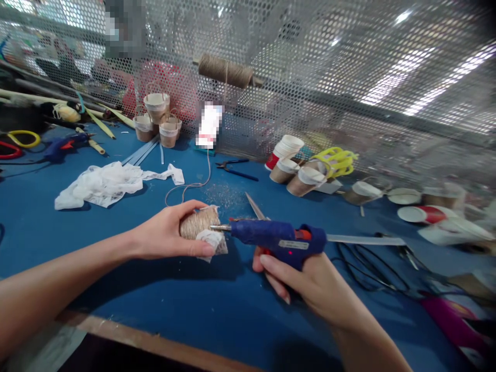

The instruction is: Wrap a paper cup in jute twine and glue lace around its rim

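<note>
My left hand (pixel 166 235) is closed around a small cup wrapped in twine (pixel 198 223), lying on its side, with a bit of white lace (pixel 212 240) at its lower edge. My right hand (pixel 306 287) grips a blue hot glue gun (pixel 281 237). The gun's metal nozzle (pixel 220 227) touches the wrapped cup next to the lace. Both are held just above the blue table (pixel 166 305).
A twine spool (pixel 225 71) hangs on the perforated metal screen. Scissors (pixel 256 207) lie behind the gun. White lace cloth (pixel 104 183), pliers (pixel 234 168), paper cups (pixel 296 173), finished little baskets (pixel 157 119), black cables (pixel 368 271) and another glue gun (pixel 64 145) lie around.
</note>
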`<state>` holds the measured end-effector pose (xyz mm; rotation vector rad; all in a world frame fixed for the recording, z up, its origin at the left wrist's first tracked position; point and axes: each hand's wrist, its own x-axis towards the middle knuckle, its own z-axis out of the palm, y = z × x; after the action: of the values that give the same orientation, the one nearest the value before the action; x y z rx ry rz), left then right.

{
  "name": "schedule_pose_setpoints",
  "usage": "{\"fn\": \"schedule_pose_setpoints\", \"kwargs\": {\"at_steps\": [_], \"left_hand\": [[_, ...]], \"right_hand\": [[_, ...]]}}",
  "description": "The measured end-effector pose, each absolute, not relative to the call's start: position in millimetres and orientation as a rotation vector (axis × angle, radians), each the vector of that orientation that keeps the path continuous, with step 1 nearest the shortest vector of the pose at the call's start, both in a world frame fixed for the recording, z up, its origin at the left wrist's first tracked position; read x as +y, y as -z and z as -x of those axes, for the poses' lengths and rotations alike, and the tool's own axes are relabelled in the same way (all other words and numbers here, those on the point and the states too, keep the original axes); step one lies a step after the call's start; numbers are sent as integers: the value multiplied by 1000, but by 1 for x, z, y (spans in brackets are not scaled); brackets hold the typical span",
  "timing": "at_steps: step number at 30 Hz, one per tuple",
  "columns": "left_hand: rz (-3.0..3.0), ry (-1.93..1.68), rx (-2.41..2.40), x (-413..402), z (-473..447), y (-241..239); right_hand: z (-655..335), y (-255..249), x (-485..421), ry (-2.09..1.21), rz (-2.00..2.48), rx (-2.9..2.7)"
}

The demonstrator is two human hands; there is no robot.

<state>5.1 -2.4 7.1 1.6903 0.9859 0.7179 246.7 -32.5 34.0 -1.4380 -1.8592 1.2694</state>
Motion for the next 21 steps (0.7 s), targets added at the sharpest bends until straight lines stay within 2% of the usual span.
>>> {"fn": "schedule_pose_setpoints", "kwargs": {"at_steps": [13,21], "left_hand": [[-1856,-729,1074,-3,-5,-9],[-2004,-751,1139,-3,-5,-11]], "right_hand": [[-248,-34,-30,-1388,1313,-1777],[-244,-39,-35,-1231,1426,-1808]]}}
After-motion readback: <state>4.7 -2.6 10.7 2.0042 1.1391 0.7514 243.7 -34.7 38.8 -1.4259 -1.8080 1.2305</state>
